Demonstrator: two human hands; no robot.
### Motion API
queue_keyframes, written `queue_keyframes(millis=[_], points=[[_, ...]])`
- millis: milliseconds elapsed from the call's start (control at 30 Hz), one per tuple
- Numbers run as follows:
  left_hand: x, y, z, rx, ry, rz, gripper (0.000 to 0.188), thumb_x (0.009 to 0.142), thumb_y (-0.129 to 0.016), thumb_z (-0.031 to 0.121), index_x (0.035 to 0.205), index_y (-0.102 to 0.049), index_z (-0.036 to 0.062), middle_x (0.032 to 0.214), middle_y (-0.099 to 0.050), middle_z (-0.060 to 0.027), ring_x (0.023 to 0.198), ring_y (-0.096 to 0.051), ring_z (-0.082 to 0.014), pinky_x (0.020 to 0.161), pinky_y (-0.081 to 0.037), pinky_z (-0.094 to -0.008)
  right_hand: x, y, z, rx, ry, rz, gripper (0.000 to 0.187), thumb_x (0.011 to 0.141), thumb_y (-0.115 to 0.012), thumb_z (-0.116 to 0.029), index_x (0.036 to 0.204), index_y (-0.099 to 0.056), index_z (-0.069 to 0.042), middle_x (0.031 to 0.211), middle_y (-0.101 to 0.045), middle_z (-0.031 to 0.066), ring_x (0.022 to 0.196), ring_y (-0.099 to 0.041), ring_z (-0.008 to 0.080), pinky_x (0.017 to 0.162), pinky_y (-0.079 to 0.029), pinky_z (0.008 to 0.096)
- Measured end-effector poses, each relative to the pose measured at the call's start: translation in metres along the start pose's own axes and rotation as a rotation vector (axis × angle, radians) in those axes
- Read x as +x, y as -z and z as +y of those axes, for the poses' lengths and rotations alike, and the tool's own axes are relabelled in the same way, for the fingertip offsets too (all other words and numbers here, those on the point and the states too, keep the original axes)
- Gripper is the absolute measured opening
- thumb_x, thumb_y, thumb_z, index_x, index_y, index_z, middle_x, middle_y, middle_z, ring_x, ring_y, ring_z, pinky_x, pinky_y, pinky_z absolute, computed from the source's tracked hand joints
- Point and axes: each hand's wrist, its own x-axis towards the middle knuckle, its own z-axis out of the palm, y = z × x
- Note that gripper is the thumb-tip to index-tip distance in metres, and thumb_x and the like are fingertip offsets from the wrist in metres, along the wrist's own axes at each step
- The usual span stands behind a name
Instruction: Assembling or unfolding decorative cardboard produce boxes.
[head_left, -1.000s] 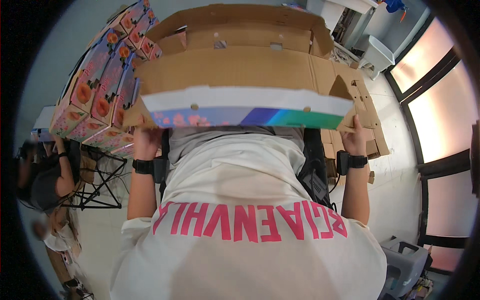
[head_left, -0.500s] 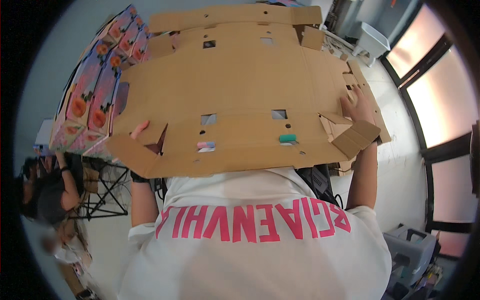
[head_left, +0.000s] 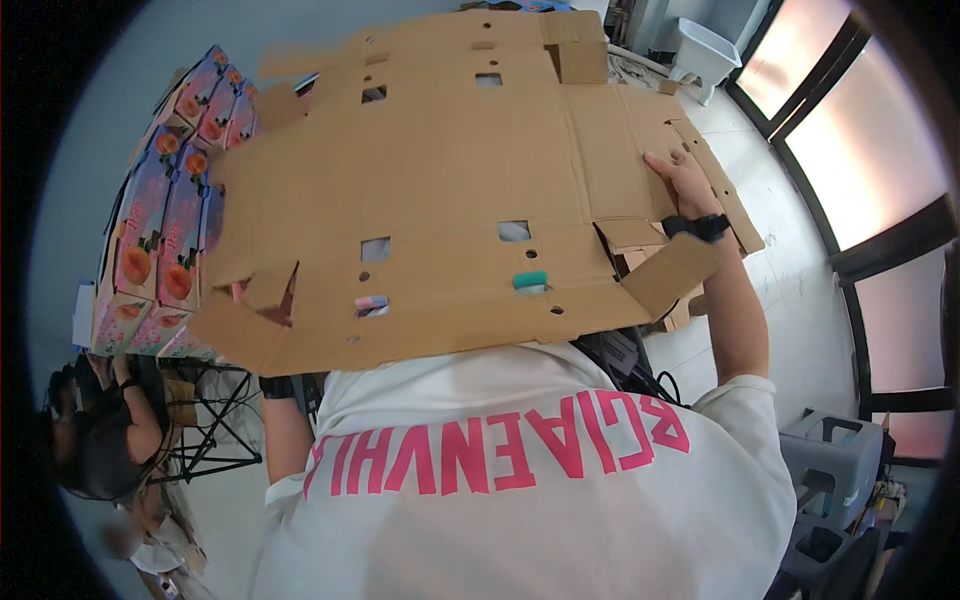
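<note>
A large unfolded brown cardboard box blank (head_left: pixel 440 160) spreads out in front of me, with punched holes and folded corner flaps. My right hand (head_left: pixel 688 183) grips its right side panel, the thumb lying on the upper face; a black band is on that wrist. My left hand (head_left: pixel 238 290) is mostly hidden under the left near corner, and only a bit of a finger shows at the cut-out there. A green roll-shaped piece (head_left: pixel 530 280) and a pink-and-blue one (head_left: pixel 371 302) show at two slots near the front edge.
Stacked pink-and-blue printed boxes (head_left: pixel 160 230) stand to the left. Beyond them, lower left, is another person (head_left: pixel 110 430) beside a black folding stand (head_left: pixel 215 420). A white basin (head_left: pixel 708 52) stands far right, and a grey plastic stool (head_left: pixel 835 460) is at lower right.
The cardboard blank has shifted left and tilted, its left side lower. My right hand has moved left with it. My left thumb, plain before, is now mostly covered. The view has turned slightly.
</note>
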Motion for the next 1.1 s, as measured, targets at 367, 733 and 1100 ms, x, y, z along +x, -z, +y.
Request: queue_keyframes(millis=[367, 733, 1100], points=[[0.021, -0.047, -0.001, -0.076, 0.312, 0.206, 0.07, 0.115, -0.044, 0.043, 0.171, -0.031, 0.0022, 0.171, -0.041, -0.0189, 0.152, -0.046, -0.0344, 0.124, -0.041, -0.0458, -0.046, 0.145, 0.153, 0.504, 0.038, 0.529, 0.043, 0.105, -0.073, -0.016, 0.14, -0.06, 0.007, 0.134, -0.07, 0.0127, 0.121, -0.068, 0.0267, 0.101, -0.057, 0.0411], [0.02, -0.033, -0.004, 0.07, 0.307, 0.307, 0.057, 0.114, -0.052, 0.038, 0.157, -0.05, 0.0019, 0.128, -0.072, -0.0121, 0.12, -0.065, -0.0289, 0.105, -0.05, -0.0417, -0.071, 0.159, 0.315, 0.046, -0.273, 0.955, 0.037, 0.098, -0.075, -0.008, 0.129, -0.066, 0.01, 0.121, -0.074, 0.0147, 0.102, -0.071, 0.0278, 0.092, -0.057, 0.0441], [0.018, -0.027, -0.007, 0.062, 0.287, 0.34, 0.05, 0.113, -0.054, 0.036, 0.151, -0.055, 0.0028, 0.122, -0.072, -0.0104, 0.114, -0.065, -0.0267, 0.103, -0.049, -0.0404, -0.077, 0.144, 0.3, 0.243, -0.325, 0.791, 0.03, 0.102, -0.073, -0.011, 0.125, -0.067, 0.008, 0.115, -0.074, 0.0129, 0.103, -0.071, 0.03, 0.091, -0.06, 0.0469]])
